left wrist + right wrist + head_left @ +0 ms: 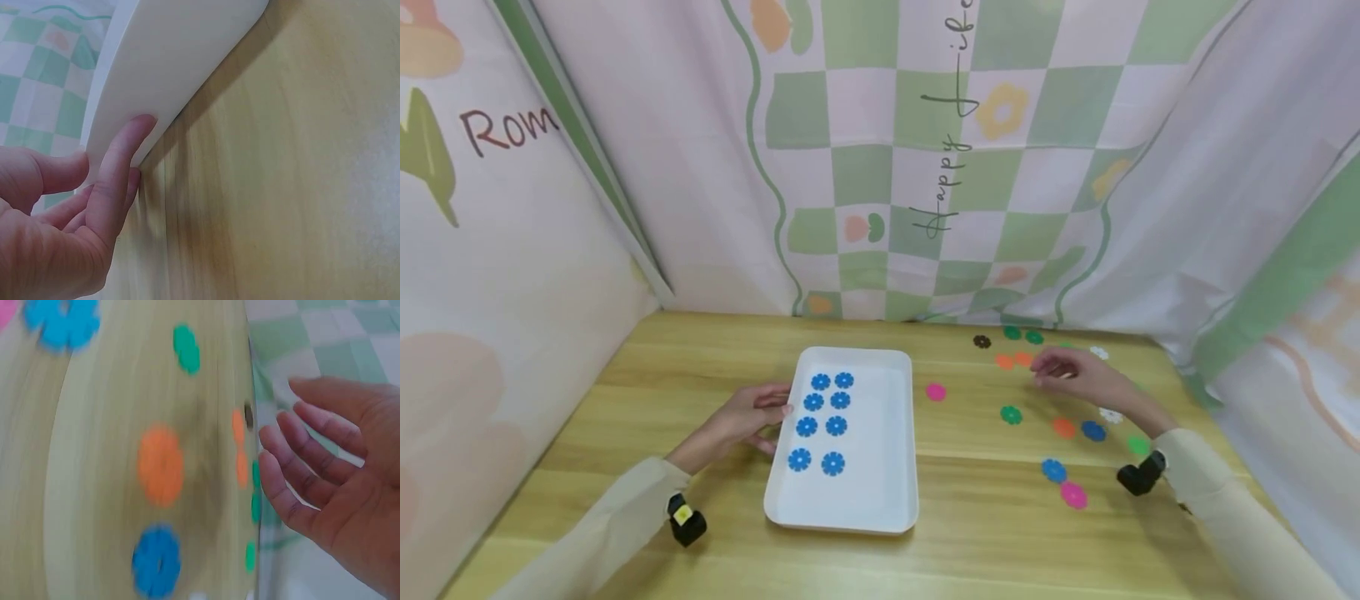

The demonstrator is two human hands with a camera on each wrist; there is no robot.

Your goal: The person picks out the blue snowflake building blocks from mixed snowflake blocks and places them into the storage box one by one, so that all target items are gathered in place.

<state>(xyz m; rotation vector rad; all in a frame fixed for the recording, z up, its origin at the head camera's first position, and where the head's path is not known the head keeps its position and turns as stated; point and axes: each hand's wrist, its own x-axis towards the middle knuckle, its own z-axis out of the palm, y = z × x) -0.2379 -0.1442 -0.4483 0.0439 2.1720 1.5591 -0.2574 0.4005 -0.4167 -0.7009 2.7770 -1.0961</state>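
A white rectangular tray (pixel 880 433) stands in the middle of the table, with two columns of blue flower-shaped discs (pixel 837 426) in its left half. My left hand (pixel 756 414) holds the tray's left side. In the left wrist view, the thumb is at the rim and a finger (pixel 115 162) lies against the outer wall (pixel 169 56). Over the table's right part hovers my right hand (pixel 1078 375), fingers loosely bent and nothing in them. Near it lie orange discs (pixel 1023 358) and a green disc (pixel 1011 415).
Loose discs are scattered on the right: pink (pixel 936 392), brown (pixel 982 342), blue (pixel 1054 470), white (pixel 1110 415) and light green (pixel 1138 445). A checked curtain (pixel 925 175) hangs at the table's back edge, with more cloth at both sides.
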